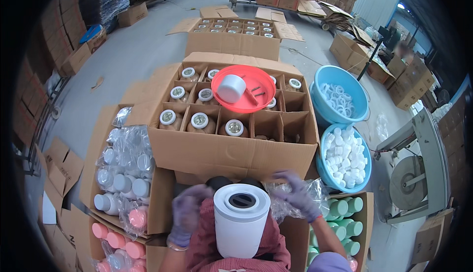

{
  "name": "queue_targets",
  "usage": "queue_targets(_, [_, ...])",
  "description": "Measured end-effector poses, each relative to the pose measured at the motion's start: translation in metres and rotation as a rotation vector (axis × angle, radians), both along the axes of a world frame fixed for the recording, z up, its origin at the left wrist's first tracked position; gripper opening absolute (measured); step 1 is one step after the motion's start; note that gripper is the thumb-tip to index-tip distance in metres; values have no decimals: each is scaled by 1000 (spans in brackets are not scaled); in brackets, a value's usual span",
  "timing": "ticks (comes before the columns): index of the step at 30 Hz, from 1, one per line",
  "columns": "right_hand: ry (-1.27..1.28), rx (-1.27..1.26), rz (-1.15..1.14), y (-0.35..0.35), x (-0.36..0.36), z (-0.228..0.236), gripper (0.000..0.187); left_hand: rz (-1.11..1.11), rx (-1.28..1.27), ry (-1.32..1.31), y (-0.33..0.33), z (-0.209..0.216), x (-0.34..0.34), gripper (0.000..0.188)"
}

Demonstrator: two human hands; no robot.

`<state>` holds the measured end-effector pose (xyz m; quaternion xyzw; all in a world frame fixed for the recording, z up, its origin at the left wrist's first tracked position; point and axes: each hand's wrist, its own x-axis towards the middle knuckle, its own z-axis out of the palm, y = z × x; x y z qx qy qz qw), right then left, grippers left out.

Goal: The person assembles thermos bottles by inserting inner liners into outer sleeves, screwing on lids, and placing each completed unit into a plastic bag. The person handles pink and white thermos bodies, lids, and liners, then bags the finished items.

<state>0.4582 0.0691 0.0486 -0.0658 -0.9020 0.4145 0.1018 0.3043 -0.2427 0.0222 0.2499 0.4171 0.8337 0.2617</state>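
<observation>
Head view, looking down past a big white roll (241, 220) propped upright against the person's front. It stands between the two hands and hides the wrists' inner sides and whatever lies straight below.

Beyond both hands: large divided carton (231, 124), cells partly filled with capped brown jars (200, 120). Red dish (243, 88) rests across the far cells, a small white cup (231, 87) lying in it. A second filled carton (235, 34) sits farther off on the floor.

Right of the right hand: lower blue tub (345, 158) heaped with white caps, upper blue tub (341, 94) holding white rings. Just below that hand, a box of green bottles (345, 222).

Left of the left hand: carton of white bottles in clear bags (123, 173), with pink-capped bottles (116, 240) nearer the lower edge.

Left hand (187, 213), purple glove, lies just beside the roll's left flank, fingers curled loosely; whether it grips anything I cannot tell. Right hand (298, 198), also gloved, has its fingers pinched on crinkled clear plastic wrap (281, 200) that bunches between that hand and the roll's upper right edge, close under the near wall of the divided carton. Two dark round tops (234, 182) show just behind the roll, between the hands.
</observation>
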Motion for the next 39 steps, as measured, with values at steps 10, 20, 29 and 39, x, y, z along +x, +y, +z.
queue_targets(10, [-114, -935, -134, -50, -62, 21, 78, -376, -267, 110, 66, 63, -25, 69])
queue_targets(20, [449, 327, -58, -64, -99, 65, 64, 280, -201, -169, 111, 67, -43, 18])
queue_targets(29, [384, 438, -459, 177, -216, 39, 28, 316, -185, -273, 135, 44, -62, 16])
queue_targets(39, [-441, 792, -564, 296, -276, -19, 70, 167, -261, -344, 134, 7, -71, 27])
